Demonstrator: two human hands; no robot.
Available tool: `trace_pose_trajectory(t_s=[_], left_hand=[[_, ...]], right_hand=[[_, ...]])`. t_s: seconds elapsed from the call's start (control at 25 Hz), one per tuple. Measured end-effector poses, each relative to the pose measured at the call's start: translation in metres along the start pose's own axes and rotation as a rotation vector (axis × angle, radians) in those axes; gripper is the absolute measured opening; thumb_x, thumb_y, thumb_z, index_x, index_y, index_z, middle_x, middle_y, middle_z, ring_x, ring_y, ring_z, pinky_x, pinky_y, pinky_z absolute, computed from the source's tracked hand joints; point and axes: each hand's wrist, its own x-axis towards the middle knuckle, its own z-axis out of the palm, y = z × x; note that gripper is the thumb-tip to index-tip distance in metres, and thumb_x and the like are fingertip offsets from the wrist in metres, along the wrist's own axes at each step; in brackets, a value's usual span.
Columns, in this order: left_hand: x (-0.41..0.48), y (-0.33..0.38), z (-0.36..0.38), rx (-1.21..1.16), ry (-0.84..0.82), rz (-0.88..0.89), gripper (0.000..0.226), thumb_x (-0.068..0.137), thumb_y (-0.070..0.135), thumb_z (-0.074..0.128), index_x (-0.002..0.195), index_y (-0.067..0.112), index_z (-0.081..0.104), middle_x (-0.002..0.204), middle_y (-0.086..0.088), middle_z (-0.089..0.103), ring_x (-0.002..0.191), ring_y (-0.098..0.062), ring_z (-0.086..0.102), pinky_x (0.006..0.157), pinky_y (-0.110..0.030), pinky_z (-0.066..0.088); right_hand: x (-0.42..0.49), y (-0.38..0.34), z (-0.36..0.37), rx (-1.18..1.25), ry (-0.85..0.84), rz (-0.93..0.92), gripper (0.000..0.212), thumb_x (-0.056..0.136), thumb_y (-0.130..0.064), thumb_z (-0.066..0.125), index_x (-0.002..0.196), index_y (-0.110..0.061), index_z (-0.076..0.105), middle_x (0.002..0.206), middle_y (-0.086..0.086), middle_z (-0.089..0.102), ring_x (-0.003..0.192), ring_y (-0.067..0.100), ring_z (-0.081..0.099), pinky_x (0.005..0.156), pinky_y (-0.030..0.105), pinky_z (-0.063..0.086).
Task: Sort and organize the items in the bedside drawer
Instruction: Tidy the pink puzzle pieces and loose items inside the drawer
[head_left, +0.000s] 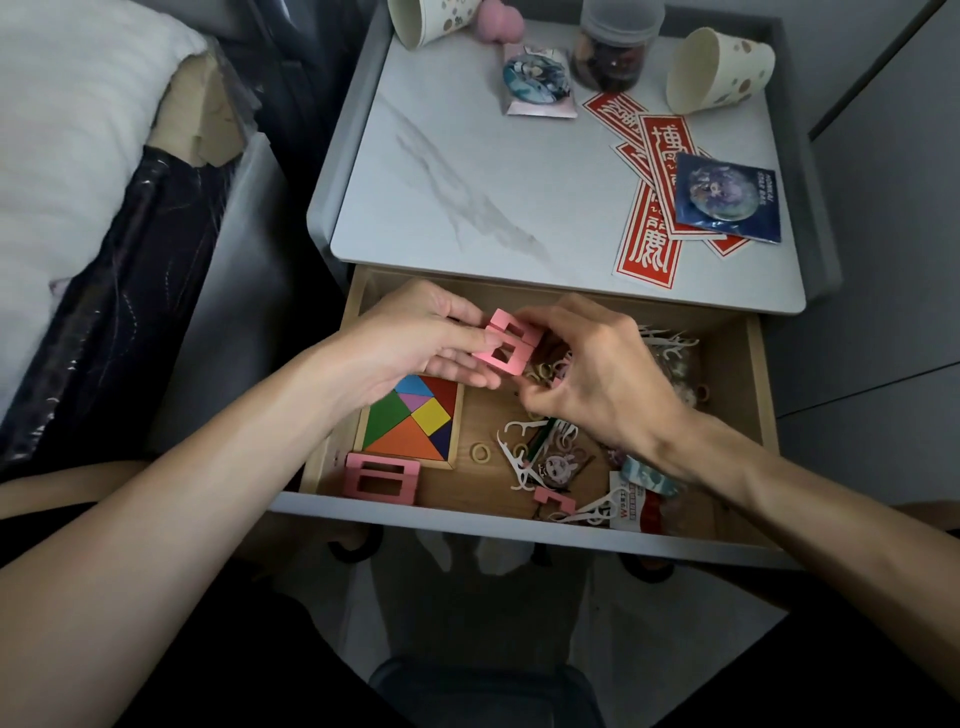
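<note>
I hold a pink block (506, 344) over the back half of the open drawer (759, 379), with both hands on it. My left hand (415, 338) pinches its left side, thumb on top and fingers curled beneath. My right hand (597, 374) is curled at its right side, fingertips closed on that edge; whether this hand has anything else tucked under it I cannot tell.

In the drawer's left part lies a tangram (413, 421), flat in its wooden tray. A pink frame (382, 478) sits in the drawer's front left corner, just beside the tangram. Mid-drawer, floss picks (511, 462) lie scattered with a rubber ring (480, 452) beside them. A small pink piece (556, 501) lies by the drawer's front edge, and a packet (636, 512) is at the front right, partly under my right wrist.

Beyond the drawer's back, on the nightstand top (467, 182), lie red stickers (649, 228).
</note>
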Motion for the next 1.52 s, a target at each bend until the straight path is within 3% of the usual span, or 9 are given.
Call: trace_pose_trajectory(t_s=[0.12,0.2,0.36,0.52,0.68,0.84,1.04,1.24,1.52], left_hand=[[-0.004,0.001,-0.013,0.189,0.014,-0.065,0.038,0.093,0.02,0.065,0.125,0.0,0.06,0.101,-0.019,0.073,0.069,-0.025,0.074,0.059,-0.025,0.059],[-0.004,-0.001,-0.027,0.529,0.188,-0.098,0.038,0.094,0.037,0.064,0.119,0.009,0.062,0.102,-0.015,0.071,0.068,-0.025,0.073,0.064,-0.032,0.06],[-0.007,-0.001,-0.046,1.246,0.6,-0.153,0.041,0.096,0.051,0.052,0.106,0.013,0.065,0.115,-0.017,0.063,0.105,-0.041,0.06,0.083,-0.04,0.046],[0.002,-0.005,-0.046,1.295,0.534,-0.273,0.048,0.097,0.049,0.051,0.127,0.011,0.057,0.131,-0.017,0.056,0.119,-0.041,0.053,0.084,-0.041,0.041],[0.013,-0.01,-0.045,1.268,0.498,-0.294,0.047,0.096,0.046,0.055,0.126,0.009,0.058,0.133,-0.016,0.055,0.119,-0.039,0.054,0.078,-0.037,0.036],[0.016,-0.012,-0.044,1.304,0.495,-0.292,0.035,0.096,0.032,0.057,0.121,0.008,0.06,0.129,-0.015,0.056,0.116,-0.038,0.055,0.075,-0.035,0.036],[0.016,-0.012,-0.043,1.327,0.482,-0.28,0.035,0.097,0.035,0.057,0.118,0.008,0.062,0.126,-0.014,0.059,0.113,-0.037,0.057,0.073,-0.035,0.037],[0.014,-0.011,-0.042,1.331,0.45,-0.258,0.041,0.097,0.043,0.055,0.116,0.008,0.062,0.123,-0.014,0.061,0.11,-0.036,0.058,0.073,-0.034,0.038],[0.014,-0.01,-0.039,1.41,0.45,-0.281,0.043,0.098,0.046,0.052,0.12,0.009,0.061,0.124,-0.012,0.062,0.112,-0.035,0.058,0.073,-0.034,0.037]], right_hand=[[0.003,-0.004,0.004,0.15,-0.113,0.067,0.059,0.074,-0.02,0.08,0.13,-0.018,0.061,0.106,-0.01,0.061,0.088,-0.001,0.06,0.081,0.006,0.047],[0.001,-0.003,0.014,0.224,-0.3,0.138,0.058,0.076,-0.018,0.081,0.13,-0.024,0.06,0.105,-0.021,0.058,0.087,-0.006,0.059,0.081,0.004,0.047],[-0.011,0.002,0.055,0.145,-0.578,0.093,0.055,0.08,-0.024,0.079,0.13,-0.026,0.058,0.112,-0.015,0.066,0.09,0.0,0.065,0.081,0.018,0.056],[-0.004,-0.001,0.087,0.004,-0.687,-0.131,0.049,0.086,-0.032,0.072,0.132,-0.024,0.055,0.118,-0.013,0.058,0.09,0.002,0.06,0.073,0.012,0.052],[0.002,-0.001,0.098,-0.256,-0.742,-0.345,0.057,0.09,-0.033,0.066,0.141,-0.025,0.041,0.133,-0.002,0.043,0.101,0.017,0.059,0.083,0.032,0.056],[0.003,-0.005,0.097,-0.378,-0.715,-0.52,0.043,0.099,-0.028,0.055,0.139,-0.016,0.043,0.128,0.005,0.048,0.095,0.021,0.062,0.075,0.031,0.05],[0.002,-0.006,0.097,-0.347,-0.667,-0.538,0.04,0.1,-0.017,0.05,0.139,-0.013,0.044,0.125,0.006,0.05,0.098,0.021,0.061,0.07,0.024,0.035],[0.002,-0.008,0.098,-0.293,-0.68,-0.527,0.044,0.097,-0.003,0.048,0.14,-0.011,0.044,0.128,0.007,0.047,0.103,0.023,0.059,0.088,0.036,0.053],[0.004,0.003,0.106,-0.197,-0.63,-0.508,0.04,0.094,-0.01,0.059,0.134,-0.014,0.052,0.127,0.004,0.052,0.103,0.02,0.062,0.087,0.035,0.055]])
